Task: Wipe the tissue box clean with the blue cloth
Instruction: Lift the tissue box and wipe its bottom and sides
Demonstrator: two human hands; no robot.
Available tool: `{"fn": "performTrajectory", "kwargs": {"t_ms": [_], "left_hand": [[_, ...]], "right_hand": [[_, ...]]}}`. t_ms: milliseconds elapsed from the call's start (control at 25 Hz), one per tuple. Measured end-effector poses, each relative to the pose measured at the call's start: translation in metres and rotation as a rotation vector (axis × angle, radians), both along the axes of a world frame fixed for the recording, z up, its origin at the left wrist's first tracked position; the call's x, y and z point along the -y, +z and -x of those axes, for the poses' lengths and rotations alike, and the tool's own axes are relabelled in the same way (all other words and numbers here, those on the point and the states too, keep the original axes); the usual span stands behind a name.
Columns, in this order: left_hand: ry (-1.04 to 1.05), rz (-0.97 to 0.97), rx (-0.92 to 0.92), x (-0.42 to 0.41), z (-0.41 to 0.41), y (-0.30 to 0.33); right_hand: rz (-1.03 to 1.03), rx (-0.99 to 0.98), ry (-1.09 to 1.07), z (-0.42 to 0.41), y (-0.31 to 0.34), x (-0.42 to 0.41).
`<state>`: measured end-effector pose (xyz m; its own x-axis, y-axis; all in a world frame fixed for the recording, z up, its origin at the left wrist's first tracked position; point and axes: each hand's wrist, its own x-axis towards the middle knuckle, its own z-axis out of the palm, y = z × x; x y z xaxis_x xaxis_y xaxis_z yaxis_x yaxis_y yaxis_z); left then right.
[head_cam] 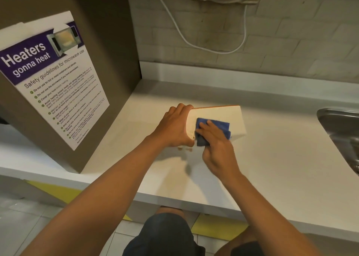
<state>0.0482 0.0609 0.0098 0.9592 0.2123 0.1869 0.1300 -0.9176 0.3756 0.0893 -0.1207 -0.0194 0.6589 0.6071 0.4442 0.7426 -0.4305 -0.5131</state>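
A pale cream tissue box [225,114] with an orange far edge lies on the white counter [272,168], its plain broad face turned up toward me. My left hand [174,127] grips the box's left end, fingers curled over its far corner. My right hand [215,141] presses a folded blue cloth [219,126] onto the box's near left part; the fingers lie over the cloth and hide part of it. A few small brownish spots [184,149] sit on the counter just below the box's left corner.
A tall grey-brown panel [93,42] with a microwave safety poster [54,77] stands at the left. A steel sink [342,131] lies at the right edge. A white cable [186,36] hangs on the tiled back wall.
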Motion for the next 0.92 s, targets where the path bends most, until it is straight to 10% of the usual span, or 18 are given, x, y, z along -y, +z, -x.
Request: {"fn": "performTrajectory", "kwargs": {"t_ms": [920], "left_hand": [[-0.004,-0.002,-0.013,-0.002,-0.004,-0.001]], "right_hand": [[-0.084,0.011,-0.106,-0.001,0.005,-0.003]]}}
